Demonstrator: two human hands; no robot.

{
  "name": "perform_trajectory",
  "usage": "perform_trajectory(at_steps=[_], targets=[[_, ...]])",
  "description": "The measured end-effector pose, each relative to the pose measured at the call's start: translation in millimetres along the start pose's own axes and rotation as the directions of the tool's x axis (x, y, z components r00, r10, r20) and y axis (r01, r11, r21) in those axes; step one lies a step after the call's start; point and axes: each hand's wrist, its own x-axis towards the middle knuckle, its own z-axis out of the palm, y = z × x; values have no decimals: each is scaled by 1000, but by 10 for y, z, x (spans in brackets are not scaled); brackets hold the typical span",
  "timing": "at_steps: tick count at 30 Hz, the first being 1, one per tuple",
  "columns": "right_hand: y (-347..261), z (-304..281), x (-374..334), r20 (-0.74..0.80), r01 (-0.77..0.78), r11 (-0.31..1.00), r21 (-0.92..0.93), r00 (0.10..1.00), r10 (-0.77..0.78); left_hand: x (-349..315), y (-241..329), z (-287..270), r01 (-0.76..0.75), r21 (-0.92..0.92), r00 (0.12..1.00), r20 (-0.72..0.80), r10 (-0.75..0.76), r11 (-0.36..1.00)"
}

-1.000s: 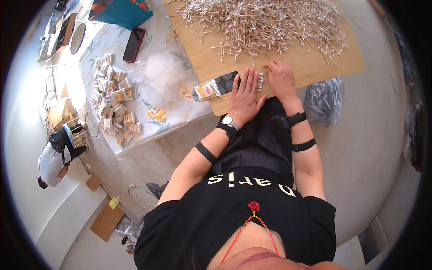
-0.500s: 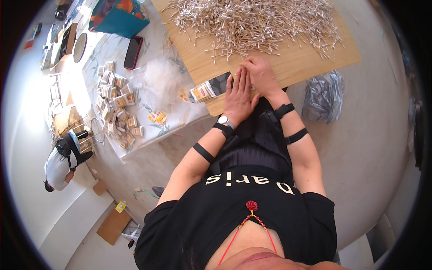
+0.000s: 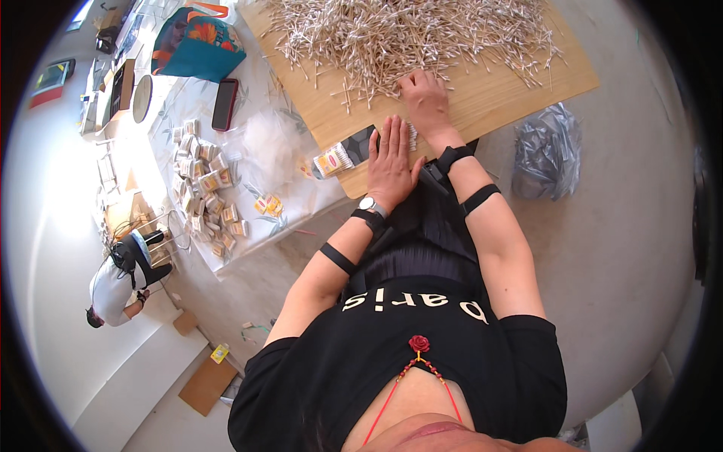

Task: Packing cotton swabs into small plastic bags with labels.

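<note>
My left hand (image 3: 390,167) lies flat with its fingers stretched out, over the near edge of the wooden board (image 3: 497,113). Beneath its fingers is a dark, hexagon-patterned piece (image 3: 359,145). A row of cotton swabs (image 3: 411,137) shows between my two hands. Left of the dark piece sits a small clear pack of cotton swabs (image 3: 334,160) with a yellow label. My right hand (image 3: 425,102) rests at the near edge of the big loose swab pile (image 3: 407,38). Its fingers are curled down, and what they hold, if anything, is hidden.
On the flowered tablecloth (image 3: 260,230) at left lie many filled swab packs (image 3: 203,181), clear plastic bags (image 3: 267,139), a phone (image 3: 224,104) and a teal bag (image 3: 199,47). A grey plastic-wrapped bundle (image 3: 547,154) stands right of the board. Another person (image 3: 124,275) is at far left.
My right hand has moved away from my left fingertips, up to the edge of the swab pile. My left hand stays flat in nearly the same place. The view has shifted slightly.
</note>
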Motion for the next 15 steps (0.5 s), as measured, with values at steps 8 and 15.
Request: perform_trajectory(at_steps=[8,15], targets=[[28,-39,7,-45,81,996,46,996,-79,0,-2,-12,0,6,1000,-1,0,1000],[355,-289,208,-198,-14,900,436,974,111,-4,-2,-8,-5,-9,1000,-7,5,1000]])
